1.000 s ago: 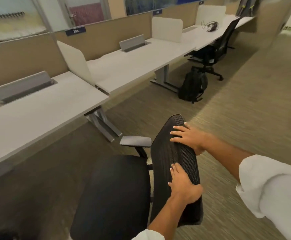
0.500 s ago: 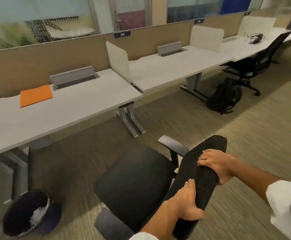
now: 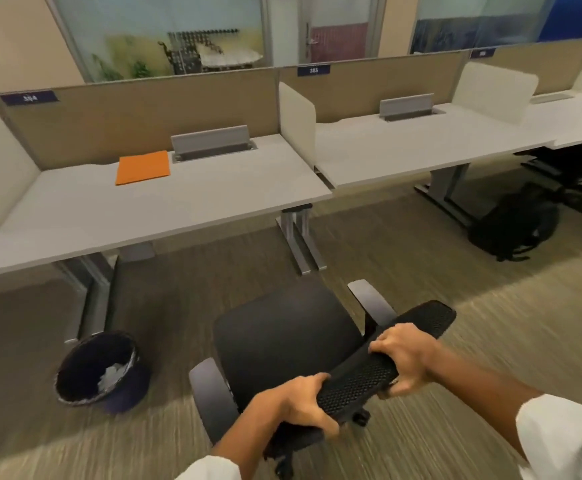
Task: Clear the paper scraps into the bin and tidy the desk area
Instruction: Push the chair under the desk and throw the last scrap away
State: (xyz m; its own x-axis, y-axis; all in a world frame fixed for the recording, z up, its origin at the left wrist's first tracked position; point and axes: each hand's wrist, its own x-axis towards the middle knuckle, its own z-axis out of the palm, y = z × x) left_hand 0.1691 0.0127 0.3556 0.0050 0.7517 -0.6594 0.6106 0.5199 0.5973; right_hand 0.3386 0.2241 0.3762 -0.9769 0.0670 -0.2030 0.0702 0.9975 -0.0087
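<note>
Behind the desk [image 3: 185, 209], left hand [image 3: 298, 401] and right hand [image 3: 405, 358] clamp the chair [image 3: 286, 337] backrest; seat faces the desk, bin [image 3: 100, 372] left.

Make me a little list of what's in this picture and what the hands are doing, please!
left hand: grips the chair's backrest
right hand: grips the backrest too
chair: black, on the carpet, facing the desk
bin: on the floor by the desk leg, white paper scraps inside
desk: pale top, an orange folder lying flat near the back
backpack: black, on the floor at right
</note>
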